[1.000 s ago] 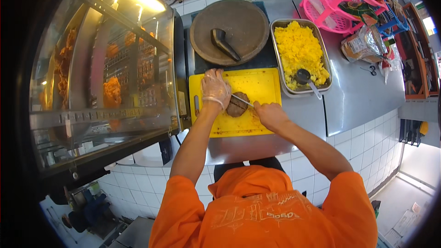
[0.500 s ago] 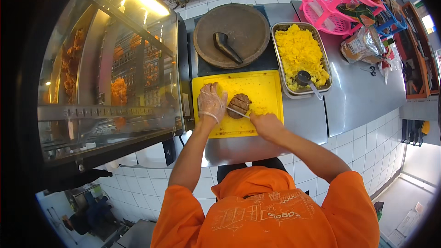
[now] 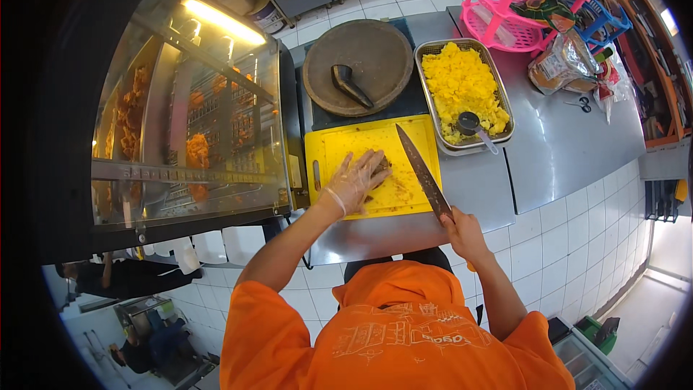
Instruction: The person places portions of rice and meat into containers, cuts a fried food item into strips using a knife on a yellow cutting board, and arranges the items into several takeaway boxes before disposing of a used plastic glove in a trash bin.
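Observation:
On the yellow cutting board (image 3: 333,137) lies a brown meat patty (image 3: 384,166), mostly covered by my left hand (image 3: 354,182). That hand wears a clear plastic glove, and its fingers are curved over the meat from the left. My right hand (image 3: 465,235) is closed round the handle of a long knife (image 3: 421,170) at the board's near right corner. The blade slants up and to the left over the right part of the board, apart from the patty, with bits of food stuck to it. Brown and yellow crumbs are scattered on the board.
Behind the board stands a round stone mortar (image 3: 382,50) with a dark pestle (image 3: 351,88). To its right, a metal tray (image 3: 510,105) holds yellow mash and a scoop (image 3: 469,123). A lit glass food cabinet (image 3: 188,170) borders the left. Pink baskets (image 3: 498,25) and scissors (image 3: 583,105) lie right.
My right hand has drawn the knife out of the patty and moved right and nearer, the blade now pointing away. My left hand has moved right onto the patty.

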{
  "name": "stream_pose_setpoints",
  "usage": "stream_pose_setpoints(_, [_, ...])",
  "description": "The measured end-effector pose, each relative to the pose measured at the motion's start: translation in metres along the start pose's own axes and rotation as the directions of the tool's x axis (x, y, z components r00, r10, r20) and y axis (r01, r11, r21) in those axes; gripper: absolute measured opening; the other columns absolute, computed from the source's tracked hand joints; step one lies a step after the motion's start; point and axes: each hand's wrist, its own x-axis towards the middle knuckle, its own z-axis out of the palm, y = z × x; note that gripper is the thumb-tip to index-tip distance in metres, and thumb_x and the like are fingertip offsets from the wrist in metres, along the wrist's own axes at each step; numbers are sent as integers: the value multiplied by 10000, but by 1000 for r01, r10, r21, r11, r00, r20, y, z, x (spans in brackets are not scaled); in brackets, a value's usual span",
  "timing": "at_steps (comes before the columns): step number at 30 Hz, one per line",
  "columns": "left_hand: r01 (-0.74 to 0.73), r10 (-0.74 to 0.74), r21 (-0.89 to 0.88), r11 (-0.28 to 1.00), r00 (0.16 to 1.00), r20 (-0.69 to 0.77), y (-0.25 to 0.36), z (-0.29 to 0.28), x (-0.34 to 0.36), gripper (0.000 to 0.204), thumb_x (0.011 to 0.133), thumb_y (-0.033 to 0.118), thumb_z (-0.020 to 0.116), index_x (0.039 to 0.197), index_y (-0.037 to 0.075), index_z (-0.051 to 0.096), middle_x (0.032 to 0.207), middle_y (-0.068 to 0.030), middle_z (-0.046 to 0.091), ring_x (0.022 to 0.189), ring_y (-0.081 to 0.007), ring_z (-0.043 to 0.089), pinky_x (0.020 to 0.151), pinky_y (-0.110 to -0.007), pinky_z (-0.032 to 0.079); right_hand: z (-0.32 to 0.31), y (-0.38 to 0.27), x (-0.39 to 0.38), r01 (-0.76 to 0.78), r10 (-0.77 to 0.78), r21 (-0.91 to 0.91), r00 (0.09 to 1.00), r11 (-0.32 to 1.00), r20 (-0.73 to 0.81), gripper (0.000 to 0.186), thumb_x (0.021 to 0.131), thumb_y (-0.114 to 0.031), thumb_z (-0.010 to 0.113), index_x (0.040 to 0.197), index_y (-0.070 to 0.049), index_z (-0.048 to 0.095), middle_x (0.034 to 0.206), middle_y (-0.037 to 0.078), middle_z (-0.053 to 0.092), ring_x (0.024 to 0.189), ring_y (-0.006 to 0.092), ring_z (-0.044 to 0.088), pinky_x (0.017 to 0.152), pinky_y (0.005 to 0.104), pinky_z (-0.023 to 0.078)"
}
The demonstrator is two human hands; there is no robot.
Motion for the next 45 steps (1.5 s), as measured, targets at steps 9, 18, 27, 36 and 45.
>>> stream_pose_setpoints(9, [-54, 65, -147, 988, 995, 70, -30, -6, 30, 911, 611, 385, 857, 1379, 138, 434, 1320, -174, 462, 1200, -373, 469, 1041, -418, 406, -1, 14, -63, -518, 250, 472, 817, 713, 519, 228, 993, -196, 492, 937, 3, 589, 577, 20, 501, 465, 86, 511, 440, 256, 421])
stream_pose_setpoints(18, [200, -282, -307, 930, 926, -252, -22, 44, 22, 979, 685, 494, 791, 1415, 16, 348, 1348, -260, 416, 1228, -422, 421, 1068, -474, 340, 72, -15, -89, -513, 156, 608, 826, 606, 542, 281, 1016, -248, 478, 842, -35, 534, 611, 4, 502, 464, 100, 489, 444, 262, 431])
stream_pose_setpoints(27, [158, -269, -358, 920, 921, -283, -14, 38, 25, 842, 754, 512, 720, 1351, -13, 442, 1340, -267, 442, 1210, -413, 438, 1051, -465, 350, 126, -53, -33, -440, 215, 722, 896, 533, 388, 265, 1006, -270, 493, 887, -37, 536, 596, 0, 468, 427, 93, 459, 411, 243, 391])
stream_pose_setpoints(36, [253, -395, -441, 861, 879, -267, 27, 9, -57, 761, 794, 484, 687, 1321, -14, 456, 1238, -241, 480, 1124, -377, 479, 989, -455, 389, 96, -85, -86, -445, 186, 595, 875, 670, 446, 268, 1005, -282, 501, 908, -35, 545, 581, 14, 482, 435, 114, 490, 397, 263, 409])
stream_pose_setpoints(45, [542, -783, -571, 616, 502, -368, 30, 74, -247, 764, 814, 481, 660, 1310, -41, 406, 1238, -268, 457, 1151, -406, 434, 1008, -483, 350, 141, -154, -86, -345, -102, 363, 589, 866, 801, 247, 996, -237, 512, 866, -28, 529, 582, 23, 499, 434, 115, 491, 414, 272, 411])
